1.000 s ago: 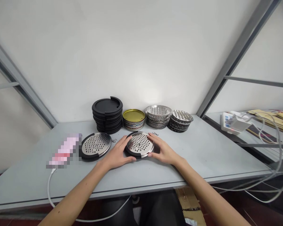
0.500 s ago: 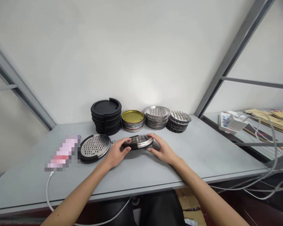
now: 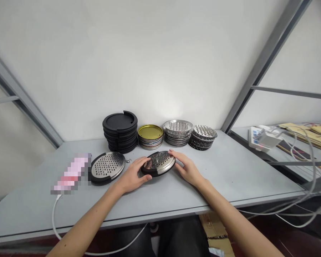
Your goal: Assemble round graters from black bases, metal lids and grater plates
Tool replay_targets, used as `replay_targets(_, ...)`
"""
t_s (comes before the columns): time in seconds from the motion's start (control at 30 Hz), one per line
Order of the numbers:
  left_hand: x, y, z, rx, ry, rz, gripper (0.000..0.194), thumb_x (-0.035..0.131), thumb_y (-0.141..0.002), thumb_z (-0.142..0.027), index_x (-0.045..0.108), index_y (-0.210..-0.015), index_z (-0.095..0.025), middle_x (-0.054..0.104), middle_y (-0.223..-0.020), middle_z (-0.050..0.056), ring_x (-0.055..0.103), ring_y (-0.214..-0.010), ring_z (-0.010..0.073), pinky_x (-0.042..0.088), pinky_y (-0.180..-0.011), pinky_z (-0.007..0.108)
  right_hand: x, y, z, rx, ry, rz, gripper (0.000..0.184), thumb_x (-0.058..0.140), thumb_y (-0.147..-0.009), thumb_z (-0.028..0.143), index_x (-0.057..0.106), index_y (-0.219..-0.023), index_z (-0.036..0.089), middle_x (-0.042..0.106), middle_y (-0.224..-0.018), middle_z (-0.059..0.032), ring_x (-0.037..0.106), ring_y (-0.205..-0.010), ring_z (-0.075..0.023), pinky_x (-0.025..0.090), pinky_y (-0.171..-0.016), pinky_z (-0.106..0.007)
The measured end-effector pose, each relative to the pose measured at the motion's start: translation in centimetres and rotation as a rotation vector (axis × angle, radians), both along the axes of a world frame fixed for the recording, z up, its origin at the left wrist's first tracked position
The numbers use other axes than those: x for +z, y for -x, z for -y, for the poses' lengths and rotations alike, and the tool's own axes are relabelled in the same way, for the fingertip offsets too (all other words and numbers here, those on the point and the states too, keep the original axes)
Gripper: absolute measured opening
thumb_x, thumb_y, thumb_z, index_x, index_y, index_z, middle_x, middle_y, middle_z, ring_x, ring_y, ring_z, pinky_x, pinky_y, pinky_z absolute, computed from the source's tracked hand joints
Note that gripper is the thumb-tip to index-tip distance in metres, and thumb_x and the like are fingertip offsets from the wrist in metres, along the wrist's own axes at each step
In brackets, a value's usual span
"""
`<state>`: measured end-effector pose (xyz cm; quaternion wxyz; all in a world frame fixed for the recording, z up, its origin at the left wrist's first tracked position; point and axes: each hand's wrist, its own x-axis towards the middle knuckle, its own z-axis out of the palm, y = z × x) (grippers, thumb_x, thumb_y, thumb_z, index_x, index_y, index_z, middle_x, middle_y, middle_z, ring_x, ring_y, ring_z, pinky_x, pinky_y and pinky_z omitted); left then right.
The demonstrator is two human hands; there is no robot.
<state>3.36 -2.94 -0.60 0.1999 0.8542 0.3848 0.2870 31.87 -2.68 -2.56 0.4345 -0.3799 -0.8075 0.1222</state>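
Holding perforated disc (image 3: 162,163), both hands (image 3: 133,175), gold-topped stack (image 3: 150,132) behind

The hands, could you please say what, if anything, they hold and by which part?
A grater: left hand at its black rim, right hand at its metal edge.

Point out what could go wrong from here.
The perforated disc sits between the left hand and right hand, and its smooth metal edge might slip from either. The white cable drops over the front edge of the table beside the left forearm, which might snag it. The rightmost stack looks uneven and might slide if bumped.
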Motion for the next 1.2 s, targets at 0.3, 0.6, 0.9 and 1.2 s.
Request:
replay_targets(0.3, 0.5, -0.2, 0.2, -0.142, -0.118, 0.06, 0.041, 0.054, -0.094, -0.037, 0.053, -0.133, -0.026, 0.055, -0.139, 0.008, 0.047, -0.132, 0.0246, 0.039, -0.11, 0.046, 0.3, 0.0, 0.0, -0.061, -0.096, 0.023, 0.041, 0.047, -0.093, 0.02, 0.052, -0.134, 0.026, 0.058, -0.135, -0.0094, 0.052, -0.126, -0.0247, 0.044, -0.105, -0.048)
replay_targets(0.6, 0.5, -0.4, 0.3, -0.157, -0.228, 0.07, 0.047, 0.057, -0.093, -0.027, 0.047, -0.138, -0.027, 0.057, -0.137, 0.007, 0.052, -0.128, 0.0222, 0.043, -0.108, 0.044, 0.2, 0.1, 0.0, -0.103, -0.084, -0.051, 0.04, 0.048, -0.094, 0.026, 0.053, -0.133, 0.026, 0.06, -0.131, -0.0098, 0.056, -0.121, -0.0262, 0.045, -0.103, -0.049)
replay_targets(0.9, 0.5, -0.1, 0.0, -0.198, -0.458, 0.053, 0.048, 0.056, -0.094, -0.023, 0.045, -0.14, -0.024, 0.059, -0.134, 0.01, 0.052, -0.128, 0.0245, 0.047, -0.104, 0.047, 0.2, 0.2, 0.0, -0.068, -0.052, -0.092, 0.042, 0.048, -0.092, 0.024, 0.052, -0.134, 0.028, 0.056, -0.136, -0.0083, 0.052, -0.127, -0.0258, 0.041, -0.107, -0.049)
replay_targets(1.2, 1.6, -0.1, 0.2, -0.226, -0.686, -0.047, 0.048, 0.053, -0.094, -0.015, 0.044, -0.141, -0.022, 0.062, -0.13, 0.012, 0.05, -0.13, 0.0265, 0.048, -0.102, 0.051, 0.1, 0.2, -0.3, -0.133, 0.018, -0.081, 0.054, 0.056, -0.088, 0.028, 0.043, -0.14, 0.026, 0.054, -0.138, -0.0097, 0.052, -0.125, -0.0265, 0.044, -0.105, -0.048)
